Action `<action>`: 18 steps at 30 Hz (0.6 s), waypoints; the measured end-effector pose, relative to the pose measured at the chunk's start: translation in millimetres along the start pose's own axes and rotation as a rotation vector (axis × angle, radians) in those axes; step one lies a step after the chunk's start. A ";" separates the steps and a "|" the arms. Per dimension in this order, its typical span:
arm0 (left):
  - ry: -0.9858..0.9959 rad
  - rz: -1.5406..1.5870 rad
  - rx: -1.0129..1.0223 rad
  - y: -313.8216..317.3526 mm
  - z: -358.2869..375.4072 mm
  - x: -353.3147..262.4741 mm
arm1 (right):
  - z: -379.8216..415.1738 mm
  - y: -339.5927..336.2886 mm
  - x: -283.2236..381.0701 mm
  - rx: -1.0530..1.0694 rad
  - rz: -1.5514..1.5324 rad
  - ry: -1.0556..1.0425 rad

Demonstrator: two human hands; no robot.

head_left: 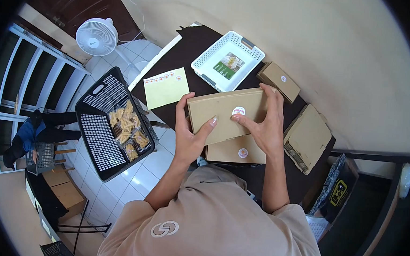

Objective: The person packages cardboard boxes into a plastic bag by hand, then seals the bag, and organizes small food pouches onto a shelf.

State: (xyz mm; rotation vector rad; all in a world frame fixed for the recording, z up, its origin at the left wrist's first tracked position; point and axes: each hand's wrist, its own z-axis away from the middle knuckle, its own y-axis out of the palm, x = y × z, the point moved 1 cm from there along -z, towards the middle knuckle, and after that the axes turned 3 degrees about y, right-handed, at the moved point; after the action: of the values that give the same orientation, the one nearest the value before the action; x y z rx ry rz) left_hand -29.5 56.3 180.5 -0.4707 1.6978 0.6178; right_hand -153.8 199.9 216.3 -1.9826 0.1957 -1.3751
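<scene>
Between my two hands is a flat brown cardboard box (224,122), held up and tilted over the dark table. My left hand (191,134) grips its left end, thumb on the top face. The right hand (266,127) grips the other end, its thumb pressing at a round white sticker (239,111) on the lid. Below the held box, a second cardboard box (234,151) with a similar sticker is partly covered. To the left lies a pale yellow sheet (166,89) with a row of round stickers along its top.
On the dark table (196,43) are a white plastic basket (204,64) with a printed card, a small stickered box (283,81) and flattened cardboard (310,137). A black crate (101,135) of bagged snacks stands left. Beyond are a white fan (97,37) and a seated person (36,129).
</scene>
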 end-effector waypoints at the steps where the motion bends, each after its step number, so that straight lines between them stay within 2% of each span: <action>1: -0.002 0.003 0.002 -0.9 -0.5 -1.7 | 1.1 -1.0 -0.9 0.006 0.012 -0.008; 4: -0.083 0.042 0.005 -2.3 -0.8 -5.3 | 6.0 -1.3 -5.6 0.013 -0.033 0.013; 7: -0.059 0.030 0.018 -2.6 2.7 -1.5 | 8.0 -2.3 -14.8 -0.049 -0.056 -0.024; 12: -0.007 -0.029 0.109 1.6 14.3 1.7 | 7.9 -6.5 -24.2 -0.145 -0.115 0.031; 14: -0.005 -0.034 0.112 2.3 16.4 2.6 | 9.9 -8.7 -23.4 -0.221 -0.006 -0.036; 18: -0.059 0.010 0.149 2.6 22.1 4.9 | 21.8 -14.7 -12.8 -0.138 -0.021 -0.084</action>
State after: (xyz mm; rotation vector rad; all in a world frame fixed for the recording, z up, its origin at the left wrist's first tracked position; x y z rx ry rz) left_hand -15.2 72.4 172.7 -0.3352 1.6769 0.5039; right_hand -144.1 227.0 211.6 -2.1570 0.2372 -1.3191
